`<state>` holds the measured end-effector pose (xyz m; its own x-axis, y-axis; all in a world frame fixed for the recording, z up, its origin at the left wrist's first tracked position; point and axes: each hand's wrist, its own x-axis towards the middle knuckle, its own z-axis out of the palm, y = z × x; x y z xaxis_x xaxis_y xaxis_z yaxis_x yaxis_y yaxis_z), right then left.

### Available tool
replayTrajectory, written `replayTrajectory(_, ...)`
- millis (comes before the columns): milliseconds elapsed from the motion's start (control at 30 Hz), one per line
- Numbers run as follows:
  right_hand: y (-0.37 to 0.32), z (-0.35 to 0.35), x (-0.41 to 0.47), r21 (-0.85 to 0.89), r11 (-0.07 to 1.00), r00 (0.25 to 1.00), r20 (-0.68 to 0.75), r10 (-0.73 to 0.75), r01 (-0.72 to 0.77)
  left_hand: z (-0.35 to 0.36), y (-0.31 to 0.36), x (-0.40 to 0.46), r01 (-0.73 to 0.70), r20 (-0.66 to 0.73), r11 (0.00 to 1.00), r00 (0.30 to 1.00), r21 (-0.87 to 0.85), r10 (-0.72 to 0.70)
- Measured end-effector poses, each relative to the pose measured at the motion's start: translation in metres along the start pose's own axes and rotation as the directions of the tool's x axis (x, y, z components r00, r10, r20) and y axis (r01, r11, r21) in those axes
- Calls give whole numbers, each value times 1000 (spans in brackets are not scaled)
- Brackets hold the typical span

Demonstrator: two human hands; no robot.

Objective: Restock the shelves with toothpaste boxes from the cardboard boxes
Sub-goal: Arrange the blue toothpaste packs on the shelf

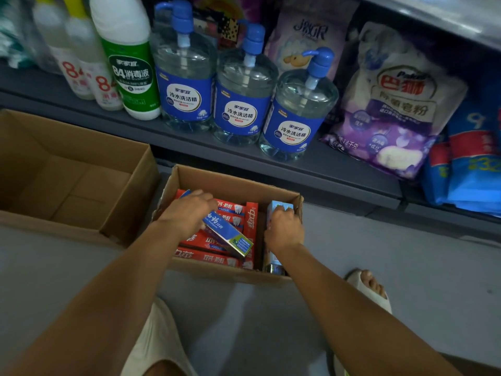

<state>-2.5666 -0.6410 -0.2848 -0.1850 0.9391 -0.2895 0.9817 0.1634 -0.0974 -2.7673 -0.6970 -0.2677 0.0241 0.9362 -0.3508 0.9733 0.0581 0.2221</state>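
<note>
A small cardboard box [233,180] stands on the floor below the bottom shelf. It holds several red toothpaste boxes [214,260] lying flat. My left hand [187,213] grips a blue toothpaste box [230,236] and holds it tilted above the red ones. Along the box's right wall stand light-blue toothpaste boxes [279,206]; my right hand [283,230] grips them from above.
A larger open cardboard box [67,175] sits to the left on the grey floor. The bottom shelf [325,164] carries disinfectant bottles [127,63], three blue pump bottles [244,104], and detergent bags [393,104]. My sandalled foot [371,289] rests at the right.
</note>
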Motion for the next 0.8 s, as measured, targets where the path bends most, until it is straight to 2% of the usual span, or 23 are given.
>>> replayTrajectory(167, 0, -1, 4, 26, 998, 998, 6, 57, -57, -1, -2, -1, 4, 4, 1000, 1000, -11, -4)
replayTrajectory(567, -3, 6, -2, 55, 998, 999, 43, -28, 26, -1, 2, -1, -1, -4, 1000, 1000, 0, 1)
replayTrajectory(800, 0, -5, 3, 213, 976, 997, 74, 24, -40, -11, 2, -1, 0, 13, 1000, 1000, 8, 0)
